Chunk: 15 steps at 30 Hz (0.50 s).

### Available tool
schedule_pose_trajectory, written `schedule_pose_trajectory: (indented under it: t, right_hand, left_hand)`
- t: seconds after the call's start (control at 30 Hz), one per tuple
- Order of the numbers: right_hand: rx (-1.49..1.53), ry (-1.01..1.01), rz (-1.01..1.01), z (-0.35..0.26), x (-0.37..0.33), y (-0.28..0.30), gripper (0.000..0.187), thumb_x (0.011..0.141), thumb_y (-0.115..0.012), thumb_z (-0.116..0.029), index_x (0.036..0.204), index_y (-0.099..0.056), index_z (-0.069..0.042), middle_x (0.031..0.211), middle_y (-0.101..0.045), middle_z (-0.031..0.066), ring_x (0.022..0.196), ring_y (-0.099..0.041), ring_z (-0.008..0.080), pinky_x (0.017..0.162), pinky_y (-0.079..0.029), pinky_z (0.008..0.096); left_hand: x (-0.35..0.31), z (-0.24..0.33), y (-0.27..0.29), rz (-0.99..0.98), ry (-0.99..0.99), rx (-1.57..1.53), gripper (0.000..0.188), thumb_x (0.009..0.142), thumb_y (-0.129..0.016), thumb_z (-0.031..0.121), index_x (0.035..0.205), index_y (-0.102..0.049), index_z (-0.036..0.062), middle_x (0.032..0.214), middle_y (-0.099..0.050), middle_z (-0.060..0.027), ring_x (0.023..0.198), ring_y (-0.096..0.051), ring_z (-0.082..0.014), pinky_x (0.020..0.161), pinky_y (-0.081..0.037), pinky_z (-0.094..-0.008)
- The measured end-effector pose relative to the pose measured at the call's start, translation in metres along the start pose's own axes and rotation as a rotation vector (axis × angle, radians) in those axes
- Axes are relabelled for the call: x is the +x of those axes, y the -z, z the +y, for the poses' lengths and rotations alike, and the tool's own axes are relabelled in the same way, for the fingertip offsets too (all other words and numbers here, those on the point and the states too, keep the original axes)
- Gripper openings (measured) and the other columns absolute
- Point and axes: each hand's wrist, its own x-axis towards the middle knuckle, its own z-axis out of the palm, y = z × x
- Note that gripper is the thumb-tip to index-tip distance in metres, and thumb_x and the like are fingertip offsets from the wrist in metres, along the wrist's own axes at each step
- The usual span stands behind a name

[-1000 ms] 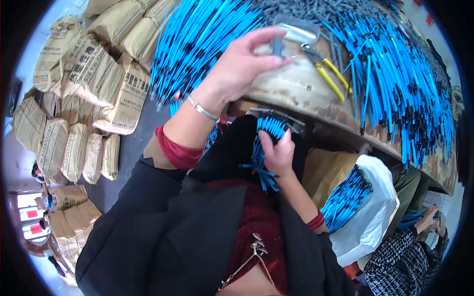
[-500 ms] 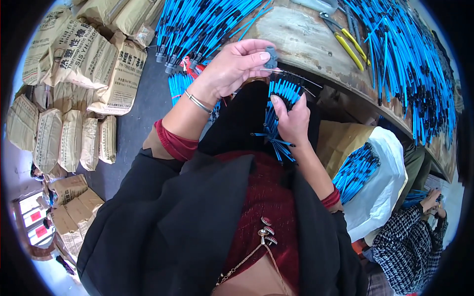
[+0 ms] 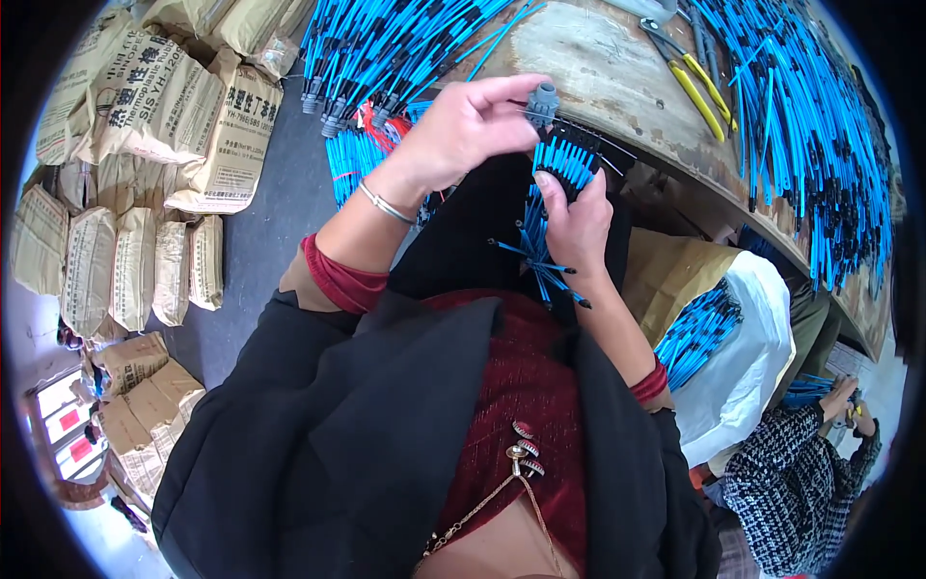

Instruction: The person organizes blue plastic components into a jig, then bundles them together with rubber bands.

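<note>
My right hand is closed round a bundle of blue tubes with black ends, thumb across its near side. More tube ends fan out below the grip. A small grey ribbed connector sits at the top of the bundle, near thin metal rods. My left hand is beside it with thumb and forefinger spread apart. The forefinger reaches close behind the connector; whether it touches cannot be made out. The other left fingers are partly hidden.
A worn wooden table bears yellow-handled pliers and blue tube heaps. More tubes with grey connectors lie far left. An open white sack of tubes stands right, near a co-worker. Paper sacks are stacked left.
My left thumb and forefinger have parted from their pinch on the grey connector, which now stands over the bundle, slightly to the right. My right hand keeps its hold.
</note>
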Motion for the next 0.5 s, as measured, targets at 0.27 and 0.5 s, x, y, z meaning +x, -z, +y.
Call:
schedule_pose_trajectory:
  t: [0.27,0.5]
  right_hand:
    - [0.000,-0.022,-0.005,-0.001,0.001,-0.002,0.031,0.079,-0.068,-0.019,0.102,-0.054,-0.004,0.082,-0.064,0.0125,0.069,-0.063,0.0233,0.064,-0.048,0.0325]
    - [0.004,-0.002,-0.006,0.001,0.001,-0.001,0.033,0.078,-0.069,-0.021,0.102,-0.055,-0.004,0.081,-0.064,0.0122,0.069,-0.063,0.0215,0.065,-0.048,0.0314]
  left_hand:
    - [-0.008,-0.004,-0.019,0.174,-0.370,0.724,0.051,0.075,-0.068,0.012,0.121,-0.050,-0.0015,0.090,-0.056,-0.0072,0.073,-0.057,-0.0112,0.065,-0.047,-0.0222]
    - [-0.007,-0.001,-0.015,0.166,-0.247,0.690,0.049,0.073,-0.067,0.007,0.119,-0.052,0.0008,0.089,-0.056,-0.0066,0.073,-0.057,-0.0104,0.065,-0.046,-0.0231]
